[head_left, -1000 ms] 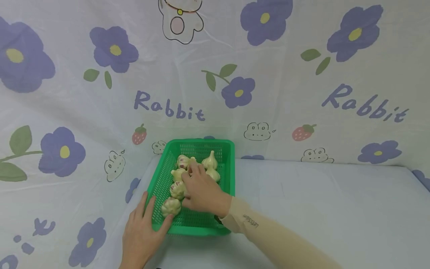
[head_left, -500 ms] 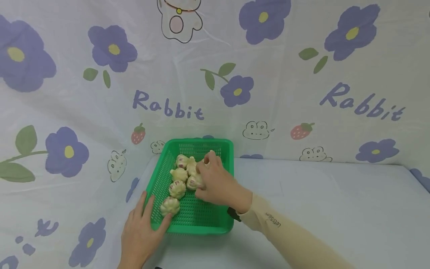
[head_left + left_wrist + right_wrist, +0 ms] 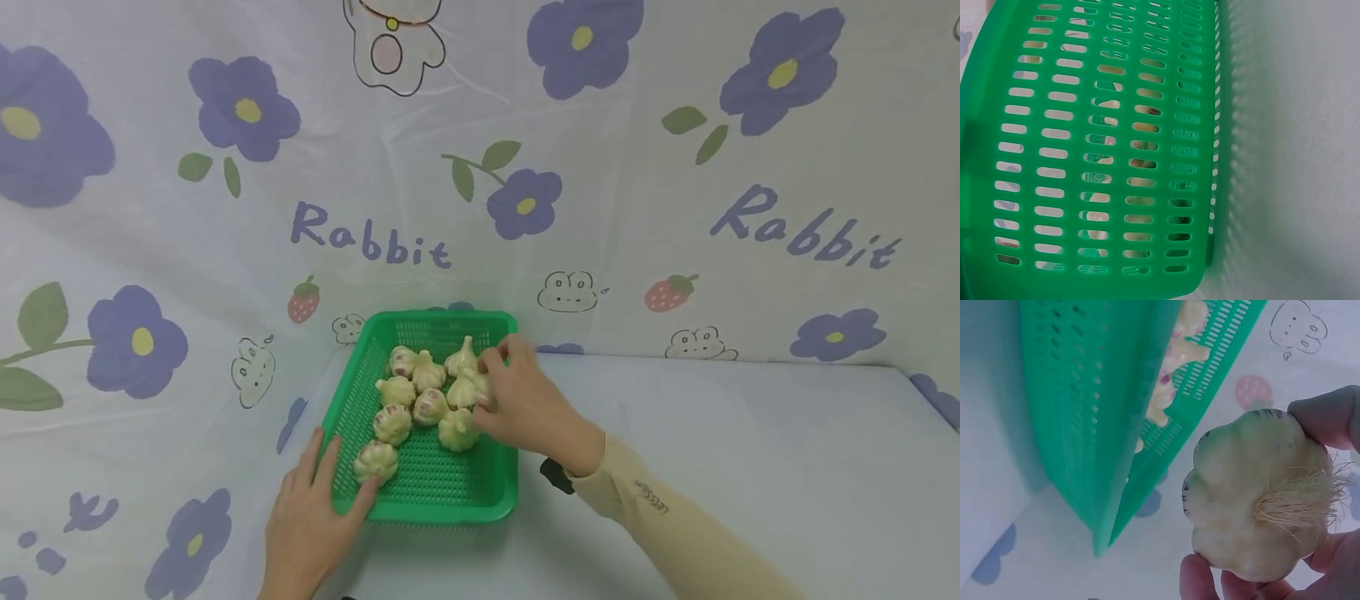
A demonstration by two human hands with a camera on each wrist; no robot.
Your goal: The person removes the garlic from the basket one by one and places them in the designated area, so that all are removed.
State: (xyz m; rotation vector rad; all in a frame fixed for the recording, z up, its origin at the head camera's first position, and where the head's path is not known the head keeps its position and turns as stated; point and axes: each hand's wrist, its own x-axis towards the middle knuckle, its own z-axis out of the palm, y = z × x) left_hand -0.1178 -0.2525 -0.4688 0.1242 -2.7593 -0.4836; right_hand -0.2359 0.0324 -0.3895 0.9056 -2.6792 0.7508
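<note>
A green basket holds several pale garlic bulbs. My right hand is at the basket's right side, its thumb and fingers holding a bulb, partly hidden by the hand in the head view. In the right wrist view, the fingers grip the garlic bulb by its edges, roots facing the camera. My left hand rests on the basket's front left corner with fingers spread, the thumb beside the nearest bulb. Only the basket wall fills much of the left wrist view, with no hand showing.
The basket stands on a white table surface, close to a printed cloth backdrop with purple flowers. A dark band is at my right wrist.
My right hand has moved right across the basket, from the middle bulbs to the right side, uncovering several bulbs. The left hand stays on the basket's corner.
</note>
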